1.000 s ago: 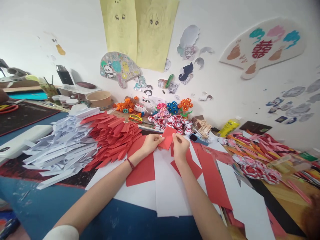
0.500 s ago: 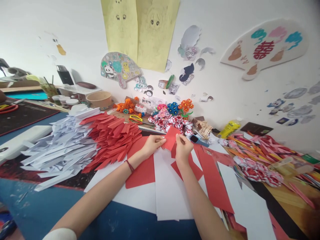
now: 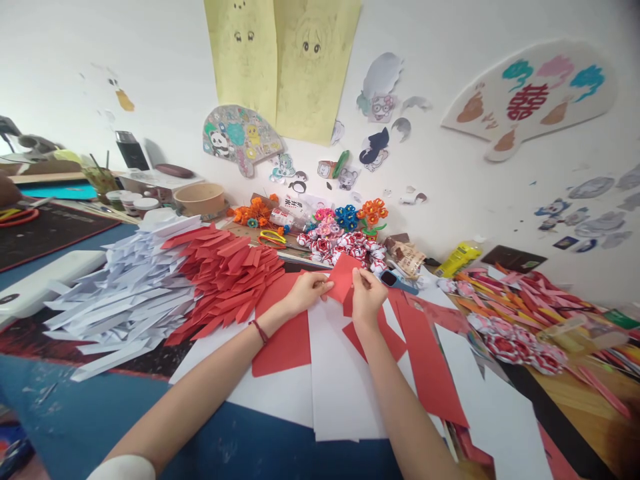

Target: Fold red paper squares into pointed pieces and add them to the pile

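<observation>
Between my hands a small red paper piece (image 3: 343, 275) is held up over the sheets. My left hand (image 3: 306, 293) pinches its left edge, with a braided band round the wrist. The fingers of my right hand (image 3: 367, 293) are closed on its right side. Below lie a white sheet (image 3: 340, 393) and larger red sheets (image 3: 287, 333), spread on the blue table top (image 3: 260, 440). To the left are a heap of folded red strips (image 3: 230, 273) and a heap of folded white strips (image 3: 130, 287).
Paper flowers (image 3: 345, 247), a blue watch (image 3: 395, 280) and a yellow bottle (image 3: 457, 259) stand or lie along the wall. Coloured strips (image 3: 530, 293) cover the right side. A white device (image 3: 50, 280) lies far left.
The left edge of the red piece looks slightly shifted in my left fingers. Both hands otherwise keep nearly the same place.
</observation>
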The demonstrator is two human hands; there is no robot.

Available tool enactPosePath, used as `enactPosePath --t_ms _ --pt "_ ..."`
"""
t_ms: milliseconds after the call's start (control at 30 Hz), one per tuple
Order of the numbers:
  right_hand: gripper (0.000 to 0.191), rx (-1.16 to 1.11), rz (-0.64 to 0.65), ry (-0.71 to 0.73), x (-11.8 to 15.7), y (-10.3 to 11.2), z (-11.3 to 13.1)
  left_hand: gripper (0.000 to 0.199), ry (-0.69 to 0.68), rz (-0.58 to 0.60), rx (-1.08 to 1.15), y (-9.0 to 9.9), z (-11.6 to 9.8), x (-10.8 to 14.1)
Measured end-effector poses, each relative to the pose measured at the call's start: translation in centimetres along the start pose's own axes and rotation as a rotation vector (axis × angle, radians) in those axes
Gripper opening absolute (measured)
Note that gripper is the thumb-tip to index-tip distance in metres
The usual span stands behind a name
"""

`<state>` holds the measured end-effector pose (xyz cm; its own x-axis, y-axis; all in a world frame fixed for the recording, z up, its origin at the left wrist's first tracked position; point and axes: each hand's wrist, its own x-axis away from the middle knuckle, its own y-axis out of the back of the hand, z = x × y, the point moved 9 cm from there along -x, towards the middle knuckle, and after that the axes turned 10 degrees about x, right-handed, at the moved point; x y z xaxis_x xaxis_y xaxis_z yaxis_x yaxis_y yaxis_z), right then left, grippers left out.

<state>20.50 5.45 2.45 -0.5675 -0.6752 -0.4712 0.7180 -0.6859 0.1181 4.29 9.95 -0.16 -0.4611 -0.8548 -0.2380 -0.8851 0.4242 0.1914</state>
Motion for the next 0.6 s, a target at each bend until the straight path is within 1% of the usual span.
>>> enactPosePath --t_ms 67,133,233,300,333,400,500,600 --pt "0.033 -0.081 0.060 -0.056 -0.1 -0.6 -0.5 0.042 -0.007 -0.041 -0.029 0.4 0.0 -0.1" --pt "0.033 -0.146 0.145 -0.100 0.0 -1.5 -0.8 0.042 -0.025 -0.120 -0.051 1.2 -0.2 0.0" --pt "0.034 -0.143 0.252 -0.094 0.3 -2.5 -0.7 0.041 -0.064 -0.264 -0.098 2.7 -0.7 0.2" --pt "0.035 -0.112 0.288 -0.078 0.5 -2.7 -0.6 0.040 -0.095 -0.320 -0.153 3.5 -1.0 0.3" --pt "0.035 -0.103 0.301 -0.076 0.5 -2.8 -0.6 0.040 -0.100 -0.328 -0.186 3.8 -1.0 0.3" --pt "0.034 -0.105 0.326 -0.093 0.6 -3.0 -0.7 0.041 -0.071 -0.298 -0.234 3.8 -0.7 0.2" --pt "0.031 -0.136 0.344 -0.146 0.5 -3.2 -1.1 0.043 -0.006 -0.205 -0.227 3.3 0.1 -0.1" --pt "0.029 -0.170 0.336 -0.185 0.2 -3.2 -1.5 0.046 -0.010 -0.131 -0.170 2.5 -0.1 -0.2"
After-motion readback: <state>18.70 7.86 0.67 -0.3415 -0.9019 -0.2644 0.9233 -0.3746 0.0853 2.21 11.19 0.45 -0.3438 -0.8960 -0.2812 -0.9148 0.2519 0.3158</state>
